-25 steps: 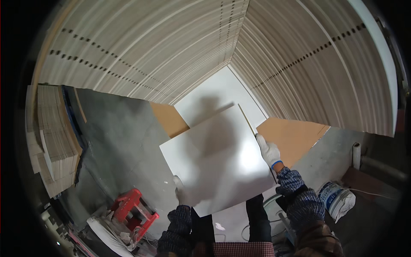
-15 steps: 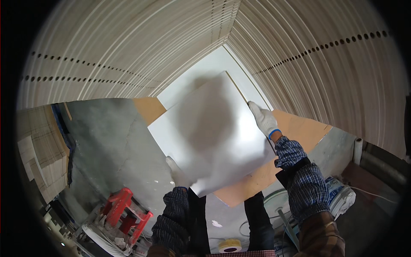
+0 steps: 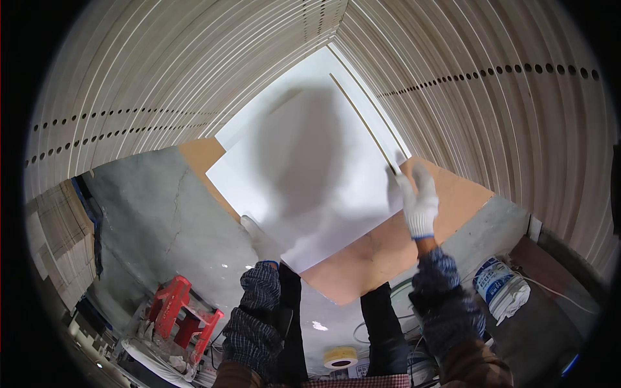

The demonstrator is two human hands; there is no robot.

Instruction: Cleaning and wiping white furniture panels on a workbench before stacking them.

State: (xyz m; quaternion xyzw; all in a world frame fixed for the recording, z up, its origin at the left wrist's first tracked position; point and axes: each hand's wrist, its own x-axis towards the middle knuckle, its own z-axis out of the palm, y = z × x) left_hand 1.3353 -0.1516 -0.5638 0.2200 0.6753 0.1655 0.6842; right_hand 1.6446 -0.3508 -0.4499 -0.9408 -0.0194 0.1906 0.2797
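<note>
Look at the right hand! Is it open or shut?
Open. The right hand has its thumb and fingers spread apart, with a gap between them, by the right edge of the white board.

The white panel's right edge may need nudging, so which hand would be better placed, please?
Probably the right hand, open beside the right edge of the white panel; the left hand is at its left edge.

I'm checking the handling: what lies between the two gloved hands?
The white panel lies between the left hand and the right hand, as the head view shows.
</note>
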